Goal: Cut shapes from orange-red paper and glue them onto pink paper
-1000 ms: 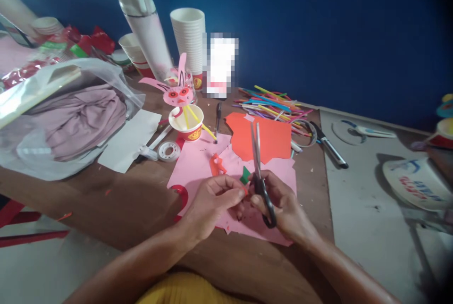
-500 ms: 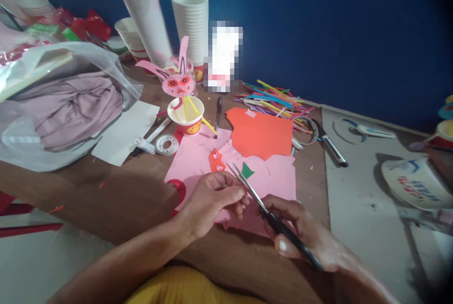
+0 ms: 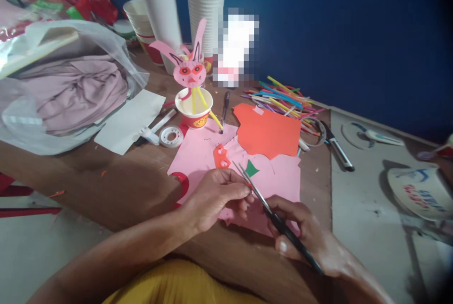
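My right hand (image 3: 300, 228) is closed round the black handles of a pair of scissors (image 3: 261, 196), whose narrow blades point up and left, slightly parted. My left hand (image 3: 221, 198) pinches a small red paper piece (image 3: 249, 185) beside the blades; the fingers hide most of it. Under both hands lies a pink paper sheet (image 3: 286, 181). On it rest a red-orange scrap with holes (image 3: 221, 157), a green paper piece (image 3: 252, 168) and part of an orange paper sheet (image 3: 271, 134). A pink paper rabbit face (image 3: 190, 75) stands on yellow stems in a paper cup (image 3: 194, 117).
Behind are stacked paper cups (image 3: 205, 11), a white bottle (image 3: 159, 11) and colourful sticks (image 3: 283, 96). A plastic bag with cloth (image 3: 81, 87) stands left, near a white tape roll (image 3: 171, 137). To the right lie a marker (image 3: 339, 150) and a printed paper cup (image 3: 417, 188).
The view has shifted, so the table things appear a little higher and further right. Both hands keep their holds, with the scissor blades still beside the red piece.
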Available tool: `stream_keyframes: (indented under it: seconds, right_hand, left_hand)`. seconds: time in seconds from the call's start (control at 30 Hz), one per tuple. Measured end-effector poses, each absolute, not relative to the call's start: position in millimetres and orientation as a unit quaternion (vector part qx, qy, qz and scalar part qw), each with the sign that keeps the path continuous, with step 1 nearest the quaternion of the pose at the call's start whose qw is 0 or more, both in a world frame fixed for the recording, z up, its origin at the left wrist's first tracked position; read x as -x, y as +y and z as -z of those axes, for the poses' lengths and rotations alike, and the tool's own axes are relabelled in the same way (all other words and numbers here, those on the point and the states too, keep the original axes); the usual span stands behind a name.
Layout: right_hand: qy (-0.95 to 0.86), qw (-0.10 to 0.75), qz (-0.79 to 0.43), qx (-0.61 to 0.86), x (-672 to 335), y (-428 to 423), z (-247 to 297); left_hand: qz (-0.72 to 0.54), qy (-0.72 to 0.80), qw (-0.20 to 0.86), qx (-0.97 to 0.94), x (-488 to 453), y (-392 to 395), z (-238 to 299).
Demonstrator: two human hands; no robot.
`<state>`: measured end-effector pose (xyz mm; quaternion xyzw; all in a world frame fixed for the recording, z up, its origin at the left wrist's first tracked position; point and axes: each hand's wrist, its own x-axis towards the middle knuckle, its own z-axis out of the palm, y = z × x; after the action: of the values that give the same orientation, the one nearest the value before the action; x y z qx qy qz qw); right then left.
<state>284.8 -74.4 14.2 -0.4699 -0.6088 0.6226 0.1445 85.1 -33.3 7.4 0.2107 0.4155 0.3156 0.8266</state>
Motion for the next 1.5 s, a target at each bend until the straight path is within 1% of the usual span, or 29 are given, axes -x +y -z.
stream_keyframes:
  seconds: [0.37, 0.63, 0.7, 0.77, 0.8, 0.83, 0.87, 1.0, 1.1, 1.17, 1.23, 1.3, 1.33, 1.37, 1.4, 1.43, 1.5]
  right_hand:
    - [-0.589, 0.122, -0.626, 0.496, -285.6, -71.9, -11.6]
    - [-0.607, 0.149, -0.590, 0.511, -295.2, -72.3, -2.7]
    - [-0.633, 0.145, -0.514, 0.561, -304.5, -66.3, -2.7]
    - [-0.661, 0.132, -0.351, 0.650, -317.0, -59.2, 0.0]
    - [-0.662, 0.111, -0.270, 0.691, -323.2, -55.9, 2.3]
    - [-0.659, 0.090, -0.198, 0.720, -328.8, -53.2, 4.8]
    - [-0.654, 0.065, -0.152, 0.739, -333.4, -51.2, 7.2]
    - [-0.667, 0.040, -0.056, 0.742, -342.0, -50.8, 13.5]
    - [-0.692, 0.023, -0.014, 0.722, -346.4, -53.7, 16.7]
    - [-0.710, 0.025, -0.008, 0.704, -350.7, -54.9, 18.5]
    - [-0.723, 0.046, 0.000, 0.690, -352.9, -55.9, 18.0]
    - [-0.723, 0.088, 0.003, 0.685, -348.6, -57.8, 13.7]
    - [-0.718, 0.123, -0.009, 0.685, -343.1, -59.6, 10.2]
    - [-0.714, 0.165, -0.034, 0.679, -335.3, -61.9, 6.2]
    - [-0.715, 0.220, -0.073, 0.660, -325.6, -64.7, 2.0]
    - [-0.719, 0.255, -0.122, 0.635, -314.6, -68.0, -1.9]
    - [-0.731, 0.252, -0.254, 0.581, -291.5, -75.1, -7.2]
  left_hand:
    - [-0.293, 0.417, 0.831, -0.225, -84.5, -31.4, -2.6]
    - [-0.288, 0.413, 0.836, -0.219, -82.8, -31.4, -1.7]
    - [-0.293, 0.406, 0.838, -0.217, -81.9, -31.0, -1.3]
    - [-0.301, 0.399, 0.840, -0.212, -81.1, -30.2, -0.1]
    - [-0.306, 0.398, 0.840, -0.207, -80.8, -29.8, 0.9]
    - [-0.313, 0.398, 0.839, -0.199, -80.6, -29.3, 1.9]
    - [-0.320, 0.399, 0.838, -0.191, -80.5, -28.8, 2.9]
    - [-0.341, 0.401, 0.830, -0.184, -80.6, -27.3, 6.3]
    - [-0.334, 0.414, 0.823, -0.199, -81.1, -27.4, 6.9]
    - [-0.325, 0.427, 0.817, -0.214, -81.9, -28.9, 5.3]
    - [-0.309, 0.437, 0.810, -0.240, -83.4, -31.9, 1.4]
    - [-0.284, 0.445, 0.803, -0.275, -85.5, -36.4, -4.5]
    - [-0.269, 0.449, 0.801, -0.291, -86.6, -39.1, -7.7]
    - [-0.257, 0.452, 0.798, -0.305, -87.8, -42.0, -10.6]
    - [-0.249, 0.455, 0.795, -0.315, -88.8, -45.1, -13.0]
    - [-0.247, 0.456, 0.793, -0.320, -89.5, -48.2, -14.7]
    - [-0.251, 0.464, 0.783, -0.331, -89.6, -54.5, -15.3]
